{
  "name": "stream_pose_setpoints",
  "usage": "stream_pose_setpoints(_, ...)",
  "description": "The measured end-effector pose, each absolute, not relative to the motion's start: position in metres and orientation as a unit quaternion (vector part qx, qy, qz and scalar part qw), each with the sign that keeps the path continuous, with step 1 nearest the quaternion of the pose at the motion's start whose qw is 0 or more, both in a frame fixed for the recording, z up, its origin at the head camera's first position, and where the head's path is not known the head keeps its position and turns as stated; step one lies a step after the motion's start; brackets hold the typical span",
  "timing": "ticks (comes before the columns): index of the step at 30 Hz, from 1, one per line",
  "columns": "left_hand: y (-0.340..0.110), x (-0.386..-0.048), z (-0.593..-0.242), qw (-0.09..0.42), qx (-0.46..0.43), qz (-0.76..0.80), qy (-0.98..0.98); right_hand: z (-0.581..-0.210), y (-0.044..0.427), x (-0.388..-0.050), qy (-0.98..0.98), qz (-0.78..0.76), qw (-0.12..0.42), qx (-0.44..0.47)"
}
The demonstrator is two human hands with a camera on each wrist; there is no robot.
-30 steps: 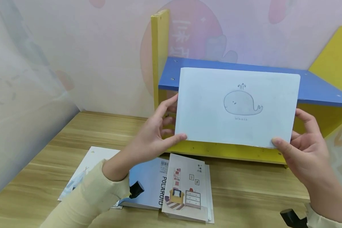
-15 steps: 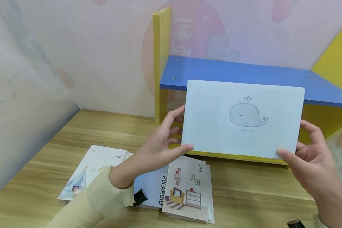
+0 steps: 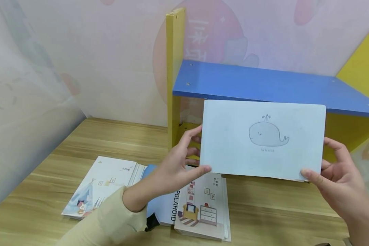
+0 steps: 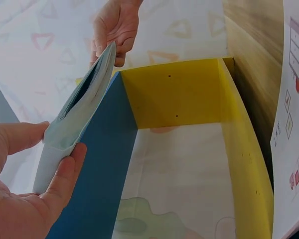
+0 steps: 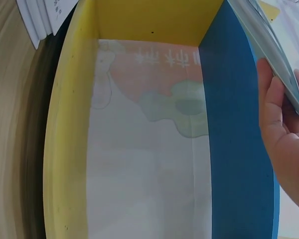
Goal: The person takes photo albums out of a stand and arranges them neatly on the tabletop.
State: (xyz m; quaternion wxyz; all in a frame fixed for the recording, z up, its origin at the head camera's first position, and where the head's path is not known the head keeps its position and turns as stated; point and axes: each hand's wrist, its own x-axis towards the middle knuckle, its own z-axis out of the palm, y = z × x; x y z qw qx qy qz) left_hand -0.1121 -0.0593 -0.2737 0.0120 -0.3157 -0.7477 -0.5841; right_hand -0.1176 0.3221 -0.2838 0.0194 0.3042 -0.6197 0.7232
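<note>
A white book (image 3: 233,140) with a pencil-drawn whale on its face is held up in front of the shelf. My left hand (image 3: 178,164) grips its left end, thumb on the near face and fingers behind. At the opposite end my right hand (image 3: 338,174) pinches the lower right corner the same way. In the left wrist view, the book (image 4: 84,99) appears edge-on with its pages slightly parted, between the left hand (image 4: 35,174) and the right hand (image 4: 117,30). The right wrist view has the right hand (image 5: 286,124) holding the book's edge (image 5: 271,45).
A yellow and blue shelf unit (image 3: 264,82) stands behind the book. On the wooden table (image 3: 273,212) lie a white book with a tent picture (image 3: 101,184), a blue POLAROID book (image 3: 161,205) and a book with a dresser picture (image 3: 200,212), side by side.
Both hands have lowered the book together, from over the blue board's front to below it. It also shifted slightly right. The books on the table have stayed put.
</note>
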Motion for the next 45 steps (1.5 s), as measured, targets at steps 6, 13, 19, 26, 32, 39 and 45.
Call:
stream_pose_setpoints(6,-0.056,-0.112,-0.279,-0.001,-0.313,-0.595,-0.74,-0.284,0.328,-0.117,-0.656,0.694,0.023,0.295)
stream_pose_setpoints(13,-0.052,-0.11,-0.285,-0.018,-0.303,-0.593,-0.746,-0.285,0.336,-0.116,-0.71,0.647,0.006,0.279)
stream_pose_setpoints(19,-0.048,-0.109,-0.291,-0.027,-0.296,-0.6,-0.743,-0.289,0.344,-0.117,-0.74,0.618,-0.008,0.267)
stream_pose_setpoints(26,-0.039,-0.107,-0.298,-0.047,-0.271,-0.605,-0.748,-0.296,0.358,-0.12,-0.736,0.617,-0.029,0.278)
stream_pose_setpoints(32,-0.029,-0.106,-0.3,-0.061,-0.256,-0.606,-0.751,-0.3,0.373,-0.121,-0.763,0.588,-0.038,0.265)
stream_pose_setpoints(39,-0.019,-0.104,-0.308,-0.097,-0.229,-0.605,-0.756,-0.306,0.388,-0.12,-0.789,0.562,-0.051,0.244)
stream_pose_setpoints(45,-0.013,-0.102,-0.315,-0.125,-0.217,-0.614,-0.749,-0.317,0.399,-0.118,-0.761,0.594,-0.076,0.25)
